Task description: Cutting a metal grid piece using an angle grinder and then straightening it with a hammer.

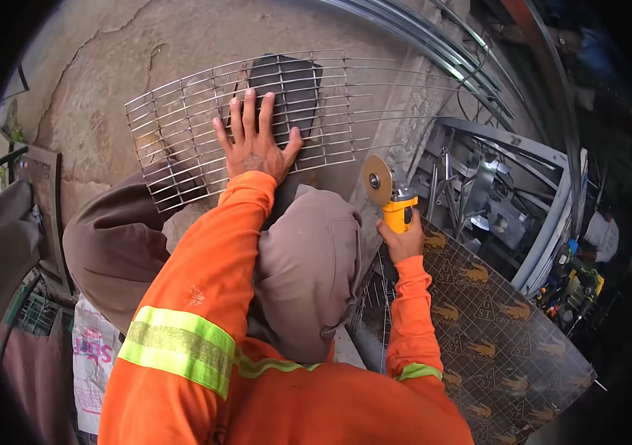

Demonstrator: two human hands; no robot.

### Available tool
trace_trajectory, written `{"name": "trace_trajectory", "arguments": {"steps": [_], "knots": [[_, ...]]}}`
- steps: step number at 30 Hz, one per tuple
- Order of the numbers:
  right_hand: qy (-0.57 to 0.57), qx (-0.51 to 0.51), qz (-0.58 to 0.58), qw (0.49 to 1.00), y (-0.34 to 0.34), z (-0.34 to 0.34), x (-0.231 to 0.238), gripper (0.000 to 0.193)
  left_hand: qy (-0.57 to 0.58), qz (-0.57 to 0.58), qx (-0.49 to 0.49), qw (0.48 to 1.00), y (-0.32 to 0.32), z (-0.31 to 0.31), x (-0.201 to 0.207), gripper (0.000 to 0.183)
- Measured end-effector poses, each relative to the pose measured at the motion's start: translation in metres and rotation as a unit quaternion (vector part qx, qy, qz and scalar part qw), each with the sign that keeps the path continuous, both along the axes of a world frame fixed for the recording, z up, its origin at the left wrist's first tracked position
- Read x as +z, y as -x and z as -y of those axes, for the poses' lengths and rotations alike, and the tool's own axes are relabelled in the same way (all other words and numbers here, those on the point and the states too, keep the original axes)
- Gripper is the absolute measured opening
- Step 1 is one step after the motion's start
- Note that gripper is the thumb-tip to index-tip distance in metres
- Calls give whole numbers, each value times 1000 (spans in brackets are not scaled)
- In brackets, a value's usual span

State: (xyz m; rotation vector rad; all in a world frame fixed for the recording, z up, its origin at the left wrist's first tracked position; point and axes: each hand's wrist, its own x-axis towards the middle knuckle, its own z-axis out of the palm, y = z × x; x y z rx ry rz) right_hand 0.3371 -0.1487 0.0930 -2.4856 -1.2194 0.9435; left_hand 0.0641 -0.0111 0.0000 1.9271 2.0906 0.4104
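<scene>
A welded wire mesh panel (190,126) lies in front of my knees, with several long wire ends sticking out past its right edge. My left hand (256,144) rests flat on it, fingers spread. Beneath the mesh, just beyond that hand, is a dark flat block (301,81). To the right, apart from the mesh, my right hand (405,239) grips a yellow angle grinder (397,215) by its body. The grinder's tan cutting disc (378,181) points up and away from me; whether it spins I cannot tell.
Long metal bars (405,37) run along the far right. A grey metal frame (546,148) holds scrap metal pieces. Beside my right arm lies a dark printed board (501,334). A white printed sack (90,356) is at the left. Power tools (579,289) sit at the far right.
</scene>
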Motion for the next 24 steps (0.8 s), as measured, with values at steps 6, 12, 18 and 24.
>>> {"name": "trace_trajectory", "arguments": {"steps": [6,12,18,24], "knots": [[12,27,37,999,9,-6,2,56,-14,-13,7,1000,1,-1,1,74],[15,28,41,999,16,-9,5,57,-19,-10,7,1000,1,0,1,74],[36,22,62,997,14,-11,6,58,-26,0,8,1000,0,-1,1,73],[36,26,52,998,16,-12,6,58,-14,5,6,1000,0,0,3,75]]}}
